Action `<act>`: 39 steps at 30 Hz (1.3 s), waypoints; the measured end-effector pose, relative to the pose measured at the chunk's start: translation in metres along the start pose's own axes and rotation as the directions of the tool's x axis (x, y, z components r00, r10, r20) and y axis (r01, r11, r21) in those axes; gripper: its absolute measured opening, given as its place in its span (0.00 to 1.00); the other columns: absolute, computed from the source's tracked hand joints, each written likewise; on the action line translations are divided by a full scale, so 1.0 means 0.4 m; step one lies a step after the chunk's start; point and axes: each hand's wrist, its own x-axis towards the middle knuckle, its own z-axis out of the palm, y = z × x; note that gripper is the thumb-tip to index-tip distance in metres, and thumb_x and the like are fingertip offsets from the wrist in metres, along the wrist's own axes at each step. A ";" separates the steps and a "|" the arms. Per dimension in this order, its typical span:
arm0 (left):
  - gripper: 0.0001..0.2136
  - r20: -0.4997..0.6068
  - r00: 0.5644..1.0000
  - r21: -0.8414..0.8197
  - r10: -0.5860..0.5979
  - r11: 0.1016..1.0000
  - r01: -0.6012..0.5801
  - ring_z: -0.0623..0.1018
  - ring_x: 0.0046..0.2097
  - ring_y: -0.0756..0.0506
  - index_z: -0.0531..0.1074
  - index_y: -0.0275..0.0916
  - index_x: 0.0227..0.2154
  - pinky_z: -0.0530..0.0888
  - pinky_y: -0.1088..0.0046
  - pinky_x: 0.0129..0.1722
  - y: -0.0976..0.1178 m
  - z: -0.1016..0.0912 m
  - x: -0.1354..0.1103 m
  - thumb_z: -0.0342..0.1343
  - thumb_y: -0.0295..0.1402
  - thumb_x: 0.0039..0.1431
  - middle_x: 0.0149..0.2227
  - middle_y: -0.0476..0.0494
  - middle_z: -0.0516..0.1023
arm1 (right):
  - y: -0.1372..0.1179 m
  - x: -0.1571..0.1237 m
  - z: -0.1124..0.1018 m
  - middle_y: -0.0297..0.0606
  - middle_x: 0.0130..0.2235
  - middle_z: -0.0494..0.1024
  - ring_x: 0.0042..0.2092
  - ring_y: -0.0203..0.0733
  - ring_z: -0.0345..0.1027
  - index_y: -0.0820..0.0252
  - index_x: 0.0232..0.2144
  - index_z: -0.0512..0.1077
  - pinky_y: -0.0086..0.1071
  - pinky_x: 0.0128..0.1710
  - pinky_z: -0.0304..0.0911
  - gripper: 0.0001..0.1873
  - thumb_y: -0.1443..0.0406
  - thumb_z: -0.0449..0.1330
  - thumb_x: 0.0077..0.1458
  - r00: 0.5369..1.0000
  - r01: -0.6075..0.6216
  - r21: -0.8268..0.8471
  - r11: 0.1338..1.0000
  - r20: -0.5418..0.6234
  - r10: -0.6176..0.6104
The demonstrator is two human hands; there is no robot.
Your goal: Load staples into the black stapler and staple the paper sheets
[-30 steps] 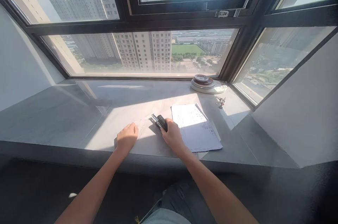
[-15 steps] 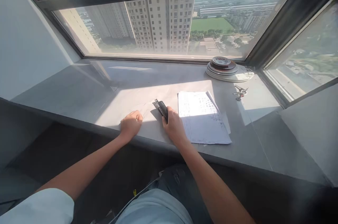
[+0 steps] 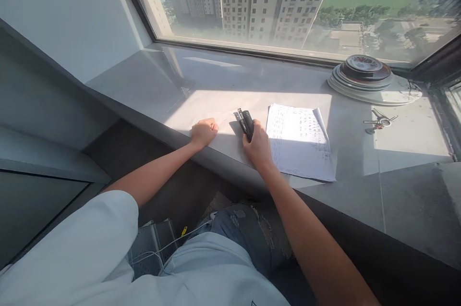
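My right hand (image 3: 258, 147) is closed around a black stapler (image 3: 245, 122) that rests on the grey window ledge (image 3: 151, 85). My left hand (image 3: 203, 132) lies on the ledge just left of the stapler, fingers curled in a loose fist, on what may be a faint sheet of paper I cannot make out well. A stack of printed papers (image 3: 300, 140) lies right of my right hand, partly in sunlight.
A pile of plates (image 3: 367, 78) stands at the back right by the window. A bunch of keys (image 3: 378, 121) lies in front of it. The window frame runs along the far edge; a white wall closes the left side.
The camera has tilted down and swung, so my lap and shirt show and the upper window is gone. Both hands have stayed where they were on the ledge and stapler.
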 end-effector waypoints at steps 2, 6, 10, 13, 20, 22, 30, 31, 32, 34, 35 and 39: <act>0.13 0.006 1.000 -0.017 -0.011 1.000 0.011 0.69 0.31 0.44 0.64 0.42 0.23 0.55 0.67 0.31 0.001 -0.002 -0.003 0.52 0.33 0.65 0.26 0.46 0.71 | 0.001 -0.003 -0.006 0.54 0.47 0.76 0.46 0.56 0.71 0.63 0.63 0.61 0.45 0.42 0.69 0.26 0.60 0.55 0.67 1.000 0.005 0.004 1.000 0.018 -0.005; 0.13 0.010 1.000 -0.021 -0.002 1.000 0.002 0.68 0.31 0.44 0.64 0.42 0.22 0.55 0.67 0.31 -0.001 -0.005 -0.004 0.53 0.33 0.64 0.26 0.45 0.71 | 0.000 -0.006 -0.014 0.52 0.46 0.76 0.43 0.55 0.70 0.62 0.63 0.61 0.43 0.39 0.67 0.25 0.59 0.54 0.68 1.000 0.004 -0.010 1.000 0.028 -0.004; 0.14 0.003 1.000 -0.016 0.013 1.000 -0.013 0.67 0.30 0.44 0.63 0.42 0.23 0.55 0.67 0.31 -0.012 -0.001 0.001 0.51 0.35 0.65 0.26 0.46 0.70 | -0.012 -0.009 -0.020 0.53 0.47 0.76 0.49 0.58 0.70 0.60 0.61 0.61 0.42 0.40 0.67 0.25 0.55 0.58 0.67 0.999 0.035 -0.032 0.999 -0.004 -0.035; 0.14 0.000 1.000 0.001 0.020 1.000 -0.020 0.67 0.30 0.44 0.62 0.42 0.23 0.55 0.67 0.31 -0.021 0.002 0.010 0.51 0.36 0.65 0.25 0.46 0.70 | -0.025 -0.007 -0.026 0.52 0.47 0.75 0.51 0.58 0.70 0.60 0.59 0.62 0.39 0.39 0.66 0.23 0.55 0.59 0.68 0.999 0.033 -0.065 0.997 -0.019 -0.034; 0.14 0.015 1.000 0.035 0.025 0.999 -0.026 0.70 0.33 0.42 0.63 0.43 0.23 0.56 0.67 0.32 -0.021 -0.005 0.018 0.50 0.38 0.65 0.26 0.44 0.71 | -0.032 0.009 -0.025 0.52 0.49 0.76 0.52 0.56 0.68 0.64 0.61 0.61 0.39 0.45 0.65 0.21 0.67 0.57 0.69 0.999 -0.001 -0.217 0.976 0.043 0.011; 0.14 0.028 0.999 0.050 0.024 0.998 -0.025 0.71 0.33 0.42 0.64 0.43 0.23 0.56 0.67 0.32 -0.019 -0.009 0.017 0.50 0.38 0.66 0.27 0.44 0.72 | -0.034 0.013 -0.022 0.52 0.48 0.76 0.52 0.56 0.68 0.65 0.60 0.62 0.40 0.46 0.65 0.19 0.68 0.56 0.69 0.999 -0.009 -0.236 0.972 0.045 0.020; 0.12 0.000 0.999 0.068 0.051 0.996 -0.051 0.68 0.31 0.43 0.65 0.42 0.24 0.55 0.67 0.31 -0.026 -0.003 0.024 0.52 0.36 0.64 0.26 0.45 0.70 | -0.030 0.018 -0.017 0.50 0.46 0.74 0.48 0.54 0.67 0.63 0.59 0.62 0.39 0.42 0.65 0.18 0.67 0.56 0.69 0.999 -0.013 -0.232 0.973 0.038 0.022; 0.12 -0.002 0.999 0.069 0.047 0.997 -0.047 0.68 0.31 0.43 0.65 0.42 0.24 0.55 0.67 0.31 -0.025 -0.002 0.024 0.52 0.36 0.64 0.26 0.45 0.69 | -0.029 0.018 -0.017 0.50 0.45 0.74 0.47 0.53 0.67 0.63 0.59 0.62 0.38 0.41 0.64 0.18 0.68 0.56 0.69 0.999 -0.015 -0.235 0.972 0.043 0.026; 0.13 0.001 0.999 0.073 0.039 0.997 -0.039 0.68 0.31 0.43 0.65 0.42 0.24 0.55 0.67 0.31 -0.023 -0.002 0.023 0.52 0.36 0.65 0.26 0.45 0.69 | -0.028 0.018 -0.018 0.49 0.45 0.74 0.47 0.53 0.67 0.63 0.59 0.62 0.38 0.41 0.64 0.18 0.68 0.56 0.70 0.999 -0.016 -0.236 0.972 0.046 0.027; 0.13 0.016 1.000 0.079 0.024 0.997 -0.025 0.69 0.32 0.43 0.65 0.42 0.24 0.55 0.66 0.31 -0.017 -0.003 0.021 0.52 0.36 0.65 0.26 0.44 0.70 | -0.023 0.019 -0.017 0.48 0.44 0.73 0.47 0.53 0.67 0.62 0.58 0.62 0.39 0.42 0.65 0.16 0.68 0.56 0.69 0.999 -0.009 -0.232 0.973 0.044 0.020; 0.13 0.022 1.000 0.079 0.019 0.997 -0.021 0.69 0.32 0.43 0.65 0.42 0.24 0.55 0.66 0.31 -0.014 -0.004 0.019 0.52 0.36 0.65 0.27 0.44 0.70 | -0.020 0.020 -0.016 0.48 0.43 0.73 0.47 0.54 0.67 0.62 0.57 0.62 0.40 0.43 0.65 0.16 0.67 0.56 0.69 0.999 -0.002 -0.223 0.975 0.038 0.011; 0.12 0.024 0.999 0.089 0.031 0.996 -0.033 0.70 0.33 0.42 0.66 0.42 0.25 0.56 0.66 0.32 -0.008 -0.004 0.017 0.52 0.35 0.65 0.27 0.44 0.71 | -0.005 0.026 -0.007 0.47 0.41 0.72 0.48 0.57 0.67 0.59 0.57 0.63 0.45 0.44 0.67 0.15 0.63 0.55 0.71 0.999 0.039 -0.159 0.987 -0.015 -0.042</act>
